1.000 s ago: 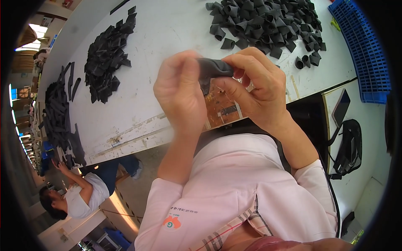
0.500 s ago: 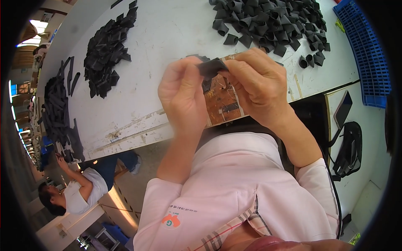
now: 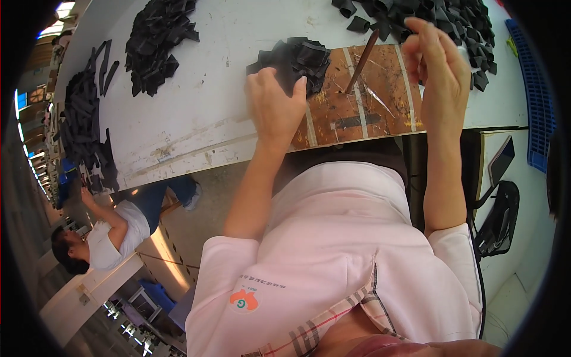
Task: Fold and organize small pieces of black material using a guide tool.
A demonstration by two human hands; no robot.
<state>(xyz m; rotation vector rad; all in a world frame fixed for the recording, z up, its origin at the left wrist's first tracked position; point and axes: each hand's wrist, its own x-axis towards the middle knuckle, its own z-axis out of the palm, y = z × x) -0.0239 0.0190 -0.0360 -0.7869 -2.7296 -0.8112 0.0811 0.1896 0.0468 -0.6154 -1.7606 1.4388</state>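
Observation:
My left hand (image 3: 276, 107) rests at the near edge of a small heap of flat black fabric pieces (image 3: 312, 56). Its thumb and forefinger are spread, and no piece shows clearly between them; the fingertips are partly hidden. My right hand (image 3: 439, 77) is raised over the right side of a brown wooden board (image 3: 380, 119), fingers loosely bent and apart, with nothing seen in it. Between the hands a thin dark brown rod (image 3: 361, 62) sticks up from the board at a slant. Beyond the right hand lies a big pile of rolled black fabric pieces (image 3: 392, 15).
On the white table (image 3: 196, 113), another black heap (image 3: 156, 44) and a pile of long black strips (image 3: 83, 131) lie to the left. A blue crate (image 3: 532, 95) stands at the far right, above a black bag (image 3: 499, 217). Another person (image 3: 119, 229) works at lower left.
My hands have parted: they held a black fabric piece together, and it is no longer between them. The left went to the small heap; the right moved right, uncovering the rod and board.

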